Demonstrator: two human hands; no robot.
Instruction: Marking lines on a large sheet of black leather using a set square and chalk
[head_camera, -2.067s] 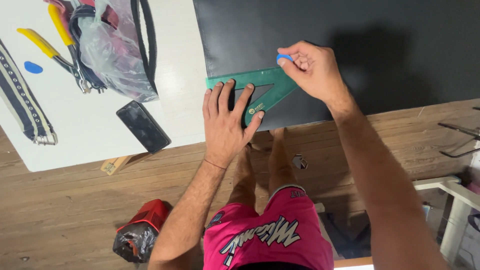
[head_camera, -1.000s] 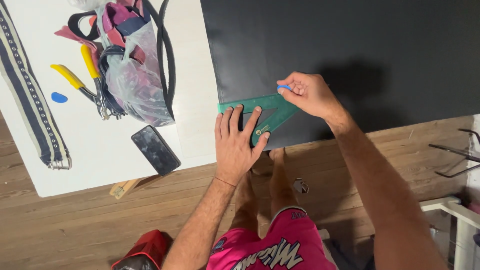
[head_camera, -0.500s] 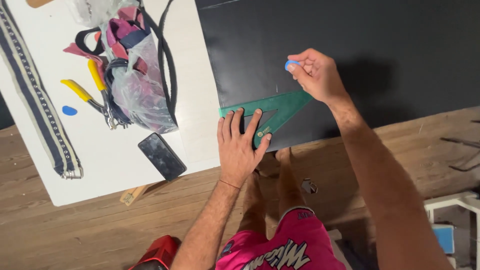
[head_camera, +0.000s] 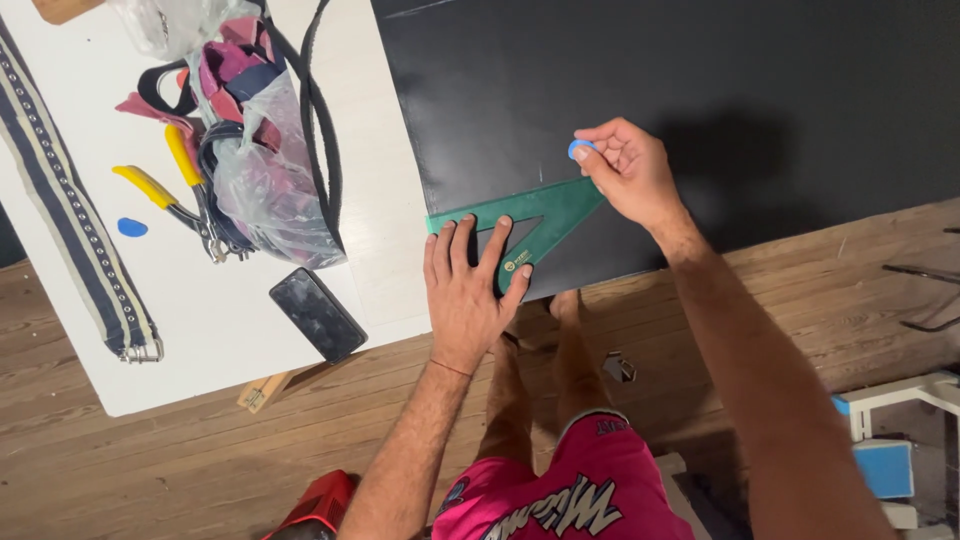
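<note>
You pressed a green triangle ruler on the black sheet and held a small blue chalk above it.

Your left hand (head_camera: 468, 290) lay flat with spread fingers on the green triangle ruler (head_camera: 545, 212), which rested on the lower left part of the black sheet (head_camera: 700, 90). Your right hand (head_camera: 628, 172), at about 2 o'clock from the left one, pinched the blue chalk piece (head_camera: 579, 149) between thumb and fingers, just over the ruler's upper edge. At 9 o'clock, on the white table (head_camera: 225, 330), lay a dark phone (head_camera: 317, 313), yellow-handled pliers (head_camera: 170, 195), a plastic bag with straps (head_camera: 262, 170) and a studded striped belt (head_camera: 75, 220).
</note>
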